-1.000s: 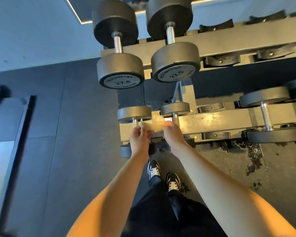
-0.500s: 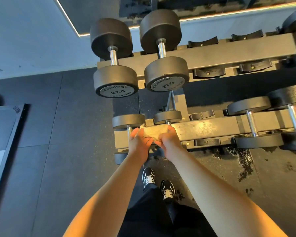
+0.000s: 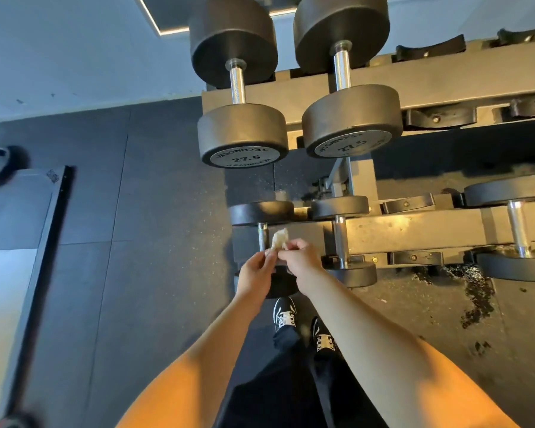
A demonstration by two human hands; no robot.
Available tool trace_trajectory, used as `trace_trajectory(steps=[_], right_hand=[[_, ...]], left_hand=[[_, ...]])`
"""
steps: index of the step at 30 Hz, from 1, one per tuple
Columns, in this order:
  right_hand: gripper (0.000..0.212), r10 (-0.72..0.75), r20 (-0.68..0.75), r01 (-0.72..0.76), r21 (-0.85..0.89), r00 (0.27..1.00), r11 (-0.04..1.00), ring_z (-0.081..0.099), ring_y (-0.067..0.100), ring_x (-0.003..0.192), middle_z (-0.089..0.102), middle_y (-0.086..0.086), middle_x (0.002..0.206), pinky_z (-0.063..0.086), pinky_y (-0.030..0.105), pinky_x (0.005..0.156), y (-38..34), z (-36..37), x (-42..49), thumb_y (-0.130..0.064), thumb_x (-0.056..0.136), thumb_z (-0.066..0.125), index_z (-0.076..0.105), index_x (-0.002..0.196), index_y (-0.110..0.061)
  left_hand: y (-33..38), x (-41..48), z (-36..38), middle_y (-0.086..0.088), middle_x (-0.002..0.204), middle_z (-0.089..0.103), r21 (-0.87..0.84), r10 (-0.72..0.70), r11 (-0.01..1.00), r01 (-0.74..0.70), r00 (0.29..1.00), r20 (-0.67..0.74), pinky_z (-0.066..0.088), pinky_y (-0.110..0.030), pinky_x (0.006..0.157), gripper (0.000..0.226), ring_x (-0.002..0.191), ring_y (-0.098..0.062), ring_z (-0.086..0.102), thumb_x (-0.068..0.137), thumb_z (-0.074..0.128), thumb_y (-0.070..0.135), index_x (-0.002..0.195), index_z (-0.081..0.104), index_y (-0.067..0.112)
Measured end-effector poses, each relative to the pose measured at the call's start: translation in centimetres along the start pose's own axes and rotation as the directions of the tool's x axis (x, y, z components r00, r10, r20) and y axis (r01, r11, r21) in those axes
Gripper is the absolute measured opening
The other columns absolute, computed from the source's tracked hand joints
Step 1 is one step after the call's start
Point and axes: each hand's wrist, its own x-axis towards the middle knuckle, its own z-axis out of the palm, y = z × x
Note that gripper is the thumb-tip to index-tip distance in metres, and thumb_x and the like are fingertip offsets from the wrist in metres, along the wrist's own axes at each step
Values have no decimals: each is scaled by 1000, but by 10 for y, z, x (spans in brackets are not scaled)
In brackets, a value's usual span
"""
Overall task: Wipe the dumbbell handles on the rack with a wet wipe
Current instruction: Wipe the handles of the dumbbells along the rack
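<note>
Dumbbell (image 3: 243, 140) labelled 27.5 TECHNOGYM, hands (image 3: 278, 264) pinching wet wipe (image 3: 279, 239)

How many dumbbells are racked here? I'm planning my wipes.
5 show: two 27.5s on the top shelf; three below, far left, middle, right. More may sit beyond the right edge.

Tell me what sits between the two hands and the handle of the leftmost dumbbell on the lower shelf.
In the head view, only the wet wipe, pinched by both the left hand and right hand, lies beside that handle; contact is unclear.
</note>
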Motion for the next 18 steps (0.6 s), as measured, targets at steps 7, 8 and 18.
trace_trajectory(steps=[7,8,18], right_hand=[[24,73,-69,-69,59,995,996,67,23,99,71,4,101,53,25,72,12,44,59,-2,92,57,69,88,-22],[26,63,-79,-60,43,995,997,66,23,103,71,3,105,55,30,82,17,49,67,-2,93,54,69,91,-23],[29,-11,-127,22,83,992,996,65,13,89,67,-1,109,47,15,60,49,86,131,-12,101,48,63,122,-25]], left_hand=[[-34,87,-32,5,91,69,96,-61,992,87,967,-246,45,-28,65,17,83,-21,63,99,55,18,95,64,31],[-36,101,-29,6,93,69,122,-48,989,78,972,-228,44,-24,63,18,85,-19,63,98,55,16,96,67,30],[-54,174,15,5,87,66,111,-4,993,27,981,-196,40,-12,59,21,75,-2,60,97,62,35,100,61,15]])
